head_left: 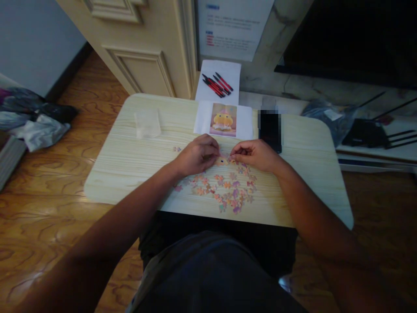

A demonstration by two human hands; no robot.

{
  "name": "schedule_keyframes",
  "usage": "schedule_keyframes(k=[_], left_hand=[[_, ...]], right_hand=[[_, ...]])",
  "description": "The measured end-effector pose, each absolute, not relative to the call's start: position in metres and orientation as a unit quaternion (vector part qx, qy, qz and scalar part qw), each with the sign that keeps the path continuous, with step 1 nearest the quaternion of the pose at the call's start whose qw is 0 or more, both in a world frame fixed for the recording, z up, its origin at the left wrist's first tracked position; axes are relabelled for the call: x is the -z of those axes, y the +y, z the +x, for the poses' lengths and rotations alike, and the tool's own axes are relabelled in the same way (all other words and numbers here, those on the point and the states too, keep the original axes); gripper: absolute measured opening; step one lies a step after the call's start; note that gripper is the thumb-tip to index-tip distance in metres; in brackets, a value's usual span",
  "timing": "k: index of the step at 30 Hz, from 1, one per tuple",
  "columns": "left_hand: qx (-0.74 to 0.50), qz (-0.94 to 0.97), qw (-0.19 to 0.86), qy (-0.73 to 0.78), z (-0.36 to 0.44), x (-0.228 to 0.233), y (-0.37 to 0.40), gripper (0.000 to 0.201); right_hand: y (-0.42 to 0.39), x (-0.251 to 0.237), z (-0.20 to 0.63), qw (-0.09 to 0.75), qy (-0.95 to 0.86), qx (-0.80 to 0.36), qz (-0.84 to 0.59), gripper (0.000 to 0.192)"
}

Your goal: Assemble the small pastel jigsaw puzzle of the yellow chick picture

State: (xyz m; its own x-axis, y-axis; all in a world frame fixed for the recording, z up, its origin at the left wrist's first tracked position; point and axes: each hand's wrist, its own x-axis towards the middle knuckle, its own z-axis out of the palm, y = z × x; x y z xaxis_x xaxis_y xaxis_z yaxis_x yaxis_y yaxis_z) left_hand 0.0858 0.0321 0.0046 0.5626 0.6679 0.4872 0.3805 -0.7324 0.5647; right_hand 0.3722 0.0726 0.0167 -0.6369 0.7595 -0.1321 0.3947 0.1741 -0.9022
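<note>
Hands (199,154) (256,154) pinch puzzle pieces (223,161); wall notice (233,26) unreadable.

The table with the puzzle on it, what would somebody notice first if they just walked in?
Probably the two hands meeting at the middle of the pale wooden table: the left hand and the right hand pinch at small joined puzzle pieces between them. Just nearer the person lies a scatter of pink and orange loose pieces. Behind the hands sits a picture of a yellow chick, with red and black pens beyond it.
</note>
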Motion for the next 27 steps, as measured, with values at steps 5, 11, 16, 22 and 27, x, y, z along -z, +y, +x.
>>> schedule_keyframes(k=[5,11,16,22,27], left_hand=[[-0.363,0.859,0.199,0.303,0.086,-0.004,0.032,0.014],[-0.364,0.859,0.192,0.305,0.085,-0.005,0.032,0.015],[-0.357,0.862,0.185,0.308,0.085,-0.006,0.032,0.015],[-0.359,0.857,0.178,0.325,0.083,-0.007,0.031,0.016],[-0.367,0.848,0.158,0.348,0.079,-0.008,0.032,0.016]], right_hand=[[0.072,-0.017,0.372,0.178,-0.744,-0.511,-0.393,0.036],[0.073,-0.015,0.373,0.175,-0.746,-0.509,-0.391,0.034],[0.072,-0.017,0.372,0.189,-0.733,-0.524,-0.391,0.034],[0.07,-0.021,0.375,0.181,-0.739,-0.528,-0.377,0.029],[0.07,-0.027,0.377,0.146,-0.796,-0.452,-0.376,0.019]])
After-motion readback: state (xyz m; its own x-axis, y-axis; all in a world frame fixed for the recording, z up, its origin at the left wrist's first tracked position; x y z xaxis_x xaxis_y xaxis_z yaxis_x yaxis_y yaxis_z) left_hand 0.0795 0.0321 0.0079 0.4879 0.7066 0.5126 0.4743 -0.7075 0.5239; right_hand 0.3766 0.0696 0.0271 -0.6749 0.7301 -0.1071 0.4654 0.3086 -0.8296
